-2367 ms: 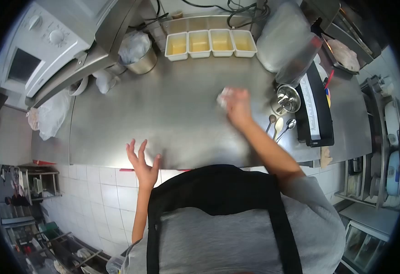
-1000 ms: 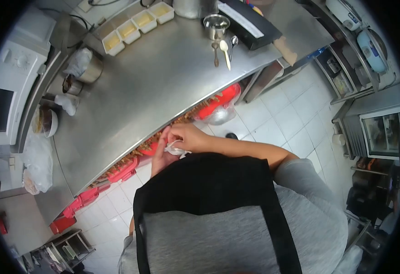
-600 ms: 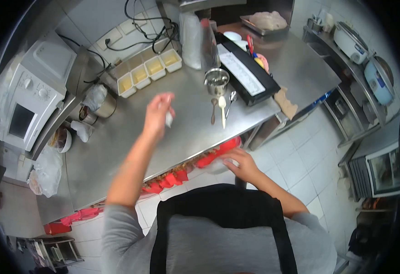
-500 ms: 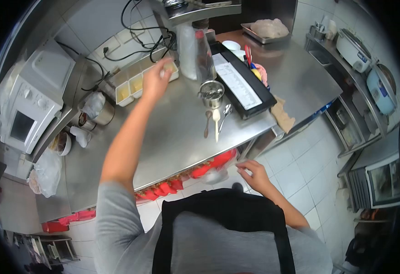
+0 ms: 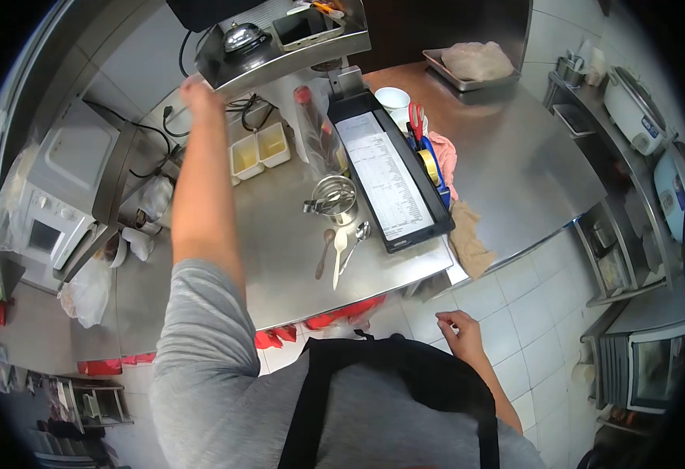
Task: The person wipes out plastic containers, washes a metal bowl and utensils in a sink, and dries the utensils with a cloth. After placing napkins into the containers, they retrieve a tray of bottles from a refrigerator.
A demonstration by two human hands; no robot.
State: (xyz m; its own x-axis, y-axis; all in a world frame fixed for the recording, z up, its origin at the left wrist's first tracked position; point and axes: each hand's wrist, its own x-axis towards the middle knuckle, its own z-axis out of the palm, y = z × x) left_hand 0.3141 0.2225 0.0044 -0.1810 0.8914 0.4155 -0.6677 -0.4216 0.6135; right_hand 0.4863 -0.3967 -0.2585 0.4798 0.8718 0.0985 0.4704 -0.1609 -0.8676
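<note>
My left hand point(image 5: 200, 94) reaches up at the far side of the counter, beside the left end of a metal shelf point(image 5: 288, 61). Its fingers are blurred, so what they hold, if anything, cannot be made out. Below it, white containers point(image 5: 260, 155) with yellow contents stand partly hidden by my forearm. My right hand point(image 5: 461, 336) hangs over the floor in front of the counter, fingers loosely bent and thumb apart, with nothing visible in it. Between the arms, a metal cup point(image 5: 335, 199) with utensils inside stands behind a white spoon point(image 5: 339, 258) and two metal spoons.
A long black holder with a printed sheet point(image 5: 381, 172) lies right of the cup. Scissors point(image 5: 416, 121), a pink cloth point(image 5: 442, 160) and brown paper point(image 5: 470, 238) are beside it. A microwave point(image 5: 65, 187) stands left. A service bell point(image 5: 243, 37) sits on the shelf.
My left hand has moved up and left, from over the white containers to the shelf's end. My right hand has shifted slightly right and down. The camera view has tilted, showing more of the shelf.
</note>
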